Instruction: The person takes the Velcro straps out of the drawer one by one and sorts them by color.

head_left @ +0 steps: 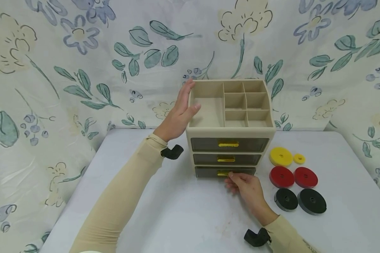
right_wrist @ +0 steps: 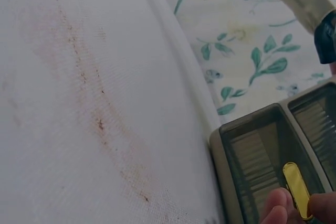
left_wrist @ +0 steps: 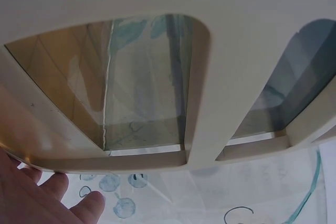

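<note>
A cream desktop organizer (head_left: pixel 231 130) stands on the white table, with open compartments on top and three dark see-through drawers in front. My left hand (head_left: pixel 178 114) holds its upper left side, with the thumb over the rim and the fingers along the outer edge. In the left wrist view, fingertips (left_wrist: pixel 90 203) show beside the side panel with its windows. At the lowest drawer (head_left: pixel 206 172), my right hand (head_left: pixel 248 193) pinches the gold handle (right_wrist: pixel 297 190) between thumb and fingers. All three drawers look closed.
Right of the organizer lie flat round rolls in pairs: yellow (head_left: pixel 280 156), red (head_left: pixel 282 177) and black (head_left: pixel 312 201). A flower-patterned cloth (head_left: pixel 130 88) hangs behind the table (head_left: pixel 164 218). Reddish stains (right_wrist: pixel 100 124) mark the tabletop in front.
</note>
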Action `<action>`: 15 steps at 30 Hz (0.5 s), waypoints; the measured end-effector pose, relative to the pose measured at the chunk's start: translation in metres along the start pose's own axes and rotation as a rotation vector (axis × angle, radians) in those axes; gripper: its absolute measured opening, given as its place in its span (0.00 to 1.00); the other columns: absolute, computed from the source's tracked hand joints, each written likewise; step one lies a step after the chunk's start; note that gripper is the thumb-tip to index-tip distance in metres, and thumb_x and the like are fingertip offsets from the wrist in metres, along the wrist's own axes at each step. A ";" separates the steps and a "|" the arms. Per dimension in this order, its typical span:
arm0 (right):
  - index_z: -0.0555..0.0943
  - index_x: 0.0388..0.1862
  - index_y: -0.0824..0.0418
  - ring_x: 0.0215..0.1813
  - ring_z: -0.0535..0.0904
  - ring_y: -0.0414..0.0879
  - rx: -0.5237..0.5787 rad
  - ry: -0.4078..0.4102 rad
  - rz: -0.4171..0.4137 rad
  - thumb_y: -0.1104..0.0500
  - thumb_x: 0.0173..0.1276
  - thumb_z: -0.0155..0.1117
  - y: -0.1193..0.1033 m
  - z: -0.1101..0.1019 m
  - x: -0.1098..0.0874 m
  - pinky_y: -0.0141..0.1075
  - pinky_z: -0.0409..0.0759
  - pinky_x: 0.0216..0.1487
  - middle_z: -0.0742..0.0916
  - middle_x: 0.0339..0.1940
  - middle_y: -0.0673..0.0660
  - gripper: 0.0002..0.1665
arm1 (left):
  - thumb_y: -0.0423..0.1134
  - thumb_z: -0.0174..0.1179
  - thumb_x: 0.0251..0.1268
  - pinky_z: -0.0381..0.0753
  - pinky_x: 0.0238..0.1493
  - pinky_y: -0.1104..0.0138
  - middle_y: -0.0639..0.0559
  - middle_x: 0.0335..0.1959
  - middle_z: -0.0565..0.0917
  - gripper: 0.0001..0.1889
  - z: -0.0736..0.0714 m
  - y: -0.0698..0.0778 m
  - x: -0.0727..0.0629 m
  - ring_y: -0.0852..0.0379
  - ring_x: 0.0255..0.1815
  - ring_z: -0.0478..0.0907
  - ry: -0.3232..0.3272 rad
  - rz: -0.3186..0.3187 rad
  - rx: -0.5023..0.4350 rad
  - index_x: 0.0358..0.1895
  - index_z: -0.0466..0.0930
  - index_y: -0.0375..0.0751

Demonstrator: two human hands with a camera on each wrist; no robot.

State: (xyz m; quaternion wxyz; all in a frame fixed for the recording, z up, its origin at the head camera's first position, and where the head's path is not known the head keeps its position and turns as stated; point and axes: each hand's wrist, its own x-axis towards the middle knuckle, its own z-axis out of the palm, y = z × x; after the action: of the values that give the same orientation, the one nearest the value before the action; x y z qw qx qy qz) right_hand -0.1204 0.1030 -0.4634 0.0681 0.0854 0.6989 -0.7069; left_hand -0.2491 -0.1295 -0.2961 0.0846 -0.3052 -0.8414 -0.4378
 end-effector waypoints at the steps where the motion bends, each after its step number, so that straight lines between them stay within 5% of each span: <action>1: 0.83 0.48 0.77 0.32 0.85 0.44 -0.001 0.000 -0.004 0.61 0.75 0.61 0.000 0.000 0.001 0.31 0.83 0.34 0.90 0.35 0.62 0.17 | 0.44 0.42 0.79 0.40 0.78 0.52 0.47 0.83 0.37 0.34 0.000 0.000 0.000 0.60 0.82 0.33 0.000 -0.001 0.000 0.81 0.40 0.40; 15: 0.84 0.47 0.77 0.31 0.85 0.45 -0.022 0.021 -0.026 0.61 0.75 0.61 -0.001 0.003 0.006 0.32 0.83 0.33 0.90 0.35 0.62 0.17 | 0.45 0.42 0.79 0.40 0.79 0.53 0.47 0.83 0.37 0.35 0.001 0.002 -0.001 0.61 0.82 0.33 -0.001 0.003 0.001 0.81 0.40 0.40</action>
State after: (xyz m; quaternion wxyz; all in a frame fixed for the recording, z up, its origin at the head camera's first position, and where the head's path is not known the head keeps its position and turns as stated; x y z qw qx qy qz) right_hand -0.1265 0.1002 -0.4640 0.0526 0.0829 0.7084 -0.6990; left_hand -0.2475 -0.1283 -0.2956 0.0851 -0.3068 -0.8411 -0.4373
